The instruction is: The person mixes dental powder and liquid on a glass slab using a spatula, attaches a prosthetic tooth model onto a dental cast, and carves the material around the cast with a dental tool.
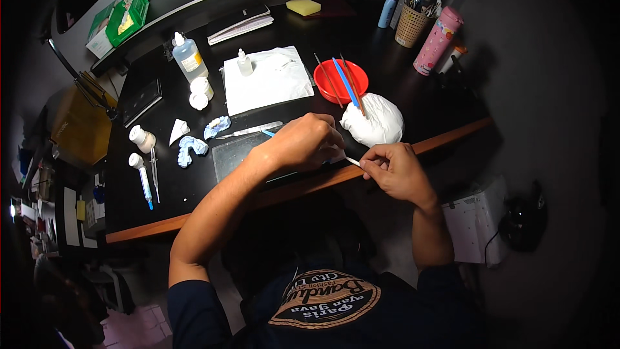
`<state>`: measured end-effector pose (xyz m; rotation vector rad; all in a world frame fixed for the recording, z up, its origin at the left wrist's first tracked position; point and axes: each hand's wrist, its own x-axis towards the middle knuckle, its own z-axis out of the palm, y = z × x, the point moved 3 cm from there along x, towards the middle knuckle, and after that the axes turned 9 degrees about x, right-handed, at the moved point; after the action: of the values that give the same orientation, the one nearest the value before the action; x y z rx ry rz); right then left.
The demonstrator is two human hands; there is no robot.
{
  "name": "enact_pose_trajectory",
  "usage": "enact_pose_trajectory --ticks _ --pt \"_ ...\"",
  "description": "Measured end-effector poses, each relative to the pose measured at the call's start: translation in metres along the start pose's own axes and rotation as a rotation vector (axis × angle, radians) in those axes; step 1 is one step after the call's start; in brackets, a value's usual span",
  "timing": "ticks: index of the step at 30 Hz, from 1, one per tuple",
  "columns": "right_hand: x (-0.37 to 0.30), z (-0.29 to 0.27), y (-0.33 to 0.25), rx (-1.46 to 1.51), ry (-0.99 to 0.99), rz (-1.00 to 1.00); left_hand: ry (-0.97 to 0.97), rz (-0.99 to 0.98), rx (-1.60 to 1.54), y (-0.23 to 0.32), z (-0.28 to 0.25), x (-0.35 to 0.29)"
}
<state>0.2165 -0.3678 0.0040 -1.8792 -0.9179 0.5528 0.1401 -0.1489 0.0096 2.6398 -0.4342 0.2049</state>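
Note:
Over the front edge of the table, my right hand (395, 173) pinches a thin white stick (352, 162) between thumb and fingers. The stick's other end points to the fingertips of my left hand (303, 141), which is closed with its grip turned away from view. A blue thin-handled tool (268, 133) pokes out beside that hand; whether it is held cannot be seen. Under my left wrist lies a dark glass slab (231, 158). A metal spatula (252, 129) rests along its far edge. Two pale blue dental impressions (191, 150) lie to the left.
Beyond my hands are a stuffed white bag (376, 121) and a red bowl (328, 90) with sticks across it. A white cloth (271, 87) carries a small dropper bottle (244, 63). Tweezers (155, 171), a syringe (143, 182), jars (200, 94) and a large bottle (188, 58) stand or lie left.

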Motion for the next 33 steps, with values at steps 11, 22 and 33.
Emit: enact_pose_trajectory --ticks 11,22,33 --pt "0.000 0.006 -0.004 -0.037 0.074 -0.055 0.105 0.047 0.131 -0.001 0.012 0.000" --pt "0.009 0.004 -0.051 -0.502 -0.075 -0.168 0.217 0.175 0.428 0.016 0.011 -0.006" --pt "0.023 0.015 -0.078 -0.774 -0.175 -0.105 0.164 0.147 0.433 0.019 0.012 -0.006"
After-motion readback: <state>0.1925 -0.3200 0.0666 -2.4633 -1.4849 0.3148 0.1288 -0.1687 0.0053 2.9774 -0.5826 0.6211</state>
